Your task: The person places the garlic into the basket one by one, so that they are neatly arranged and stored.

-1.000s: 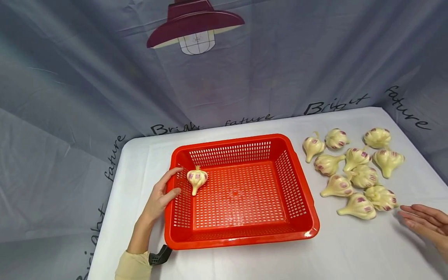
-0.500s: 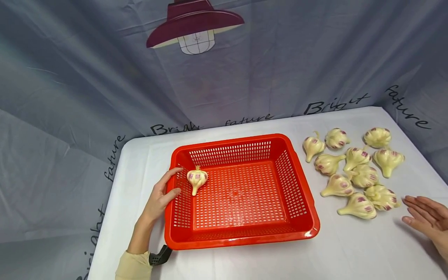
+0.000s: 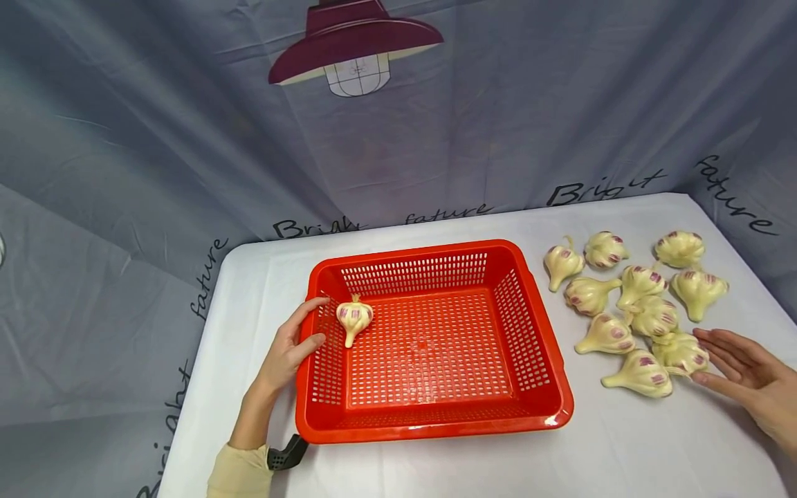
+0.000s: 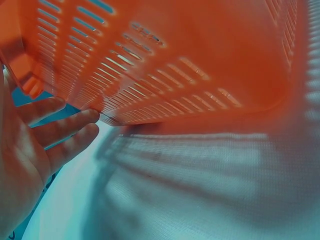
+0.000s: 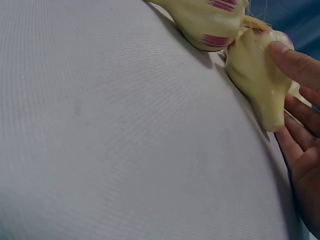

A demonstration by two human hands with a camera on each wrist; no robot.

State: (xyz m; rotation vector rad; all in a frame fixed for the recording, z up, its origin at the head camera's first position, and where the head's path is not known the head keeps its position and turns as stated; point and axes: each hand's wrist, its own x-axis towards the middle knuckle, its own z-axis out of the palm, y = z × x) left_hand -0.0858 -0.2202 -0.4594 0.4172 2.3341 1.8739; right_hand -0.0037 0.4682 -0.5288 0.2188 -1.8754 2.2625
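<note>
The left hand (image 3: 288, 353) rests straight-fingered on the red basket (image 3: 548, 387) left wall. Right of the basket, the right hand (image 3: 747, 377), grip wide, touches a garlic bulb (image 3: 681, 351).

A bright red plastic basket (image 3: 436, 429) with a grid of small slotted holes sits on a plain white surface (image 3: 623, 456), and one cream garlic bulb (image 3: 353, 318) with purple-pink streaks lies near the basket's far left corner. Toward the right edge of the surface lies a cluster of garlic bulbs (image 3: 635, 311) in the same cream with purple-pink streaks. Behind hangs a grey-blue backdrop (image 3: 156, 138) printed with a maroon lamp (image 3: 355, 38) and black script lettering, and a pale yellow sleeve (image 3: 239, 474) shows at the near left edge of the surface.
</note>
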